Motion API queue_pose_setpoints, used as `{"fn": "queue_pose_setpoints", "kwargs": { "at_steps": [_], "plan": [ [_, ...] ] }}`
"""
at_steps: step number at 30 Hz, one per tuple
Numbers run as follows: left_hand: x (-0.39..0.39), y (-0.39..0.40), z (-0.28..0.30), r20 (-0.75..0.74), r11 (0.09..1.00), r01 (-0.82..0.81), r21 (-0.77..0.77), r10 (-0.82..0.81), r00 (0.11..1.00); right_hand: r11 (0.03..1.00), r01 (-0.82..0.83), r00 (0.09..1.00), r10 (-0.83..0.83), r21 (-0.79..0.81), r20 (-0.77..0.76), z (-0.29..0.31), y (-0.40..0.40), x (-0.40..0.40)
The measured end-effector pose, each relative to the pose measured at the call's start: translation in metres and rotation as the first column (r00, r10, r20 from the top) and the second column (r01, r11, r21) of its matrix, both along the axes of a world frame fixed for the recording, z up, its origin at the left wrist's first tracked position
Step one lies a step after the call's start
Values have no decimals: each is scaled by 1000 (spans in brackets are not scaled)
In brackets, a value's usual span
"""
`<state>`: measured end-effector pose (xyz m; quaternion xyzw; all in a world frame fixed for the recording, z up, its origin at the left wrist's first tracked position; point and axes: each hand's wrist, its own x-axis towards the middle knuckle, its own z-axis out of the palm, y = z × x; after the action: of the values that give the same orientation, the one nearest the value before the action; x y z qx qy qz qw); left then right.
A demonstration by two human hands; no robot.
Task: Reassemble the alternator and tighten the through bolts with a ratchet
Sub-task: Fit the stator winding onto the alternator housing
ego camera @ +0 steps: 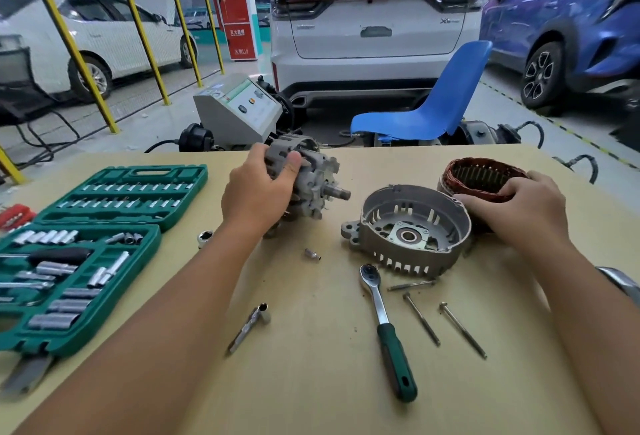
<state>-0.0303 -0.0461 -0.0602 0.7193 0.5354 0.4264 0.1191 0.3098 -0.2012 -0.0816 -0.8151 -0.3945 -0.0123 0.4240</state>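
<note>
My left hand [258, 188] grips the grey rotor and front housing assembly [313, 178], tilted with its shaft pointing right. My right hand [519, 206] holds the near rim of the copper-wound stator ring [481, 176] at the right of the table. Between them the empty rear housing [415, 230] lies open side up. In front of it lie the green-handled ratchet [386, 323] and three long through bolts [462, 329], none touched by a hand.
An open green socket set case [86, 244] fills the table's left side. Loose sockets [205, 238] and a socket on an extension bar [247, 329] lie near my left forearm. Beyond the table's far edge stand a blue chair [433, 105], a grey machine and parked cars.
</note>
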Motion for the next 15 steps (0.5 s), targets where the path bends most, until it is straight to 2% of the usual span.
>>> {"fn": "queue_pose_setpoints", "kwargs": {
  "at_steps": [5,9,15],
  "plan": [
    [5,4,3,164,994,20,-110,-2,986,999,21,1000,-21,36,-21,-3,2,2],
    [15,6,6,449,942,73,-328,88,889,999,37,999,-37,18,15,0,2,4],
    [22,-2,8,509,877,161,-453,106,854,998,-8,998,12,-65,59,12,8,8]
  ]
}}
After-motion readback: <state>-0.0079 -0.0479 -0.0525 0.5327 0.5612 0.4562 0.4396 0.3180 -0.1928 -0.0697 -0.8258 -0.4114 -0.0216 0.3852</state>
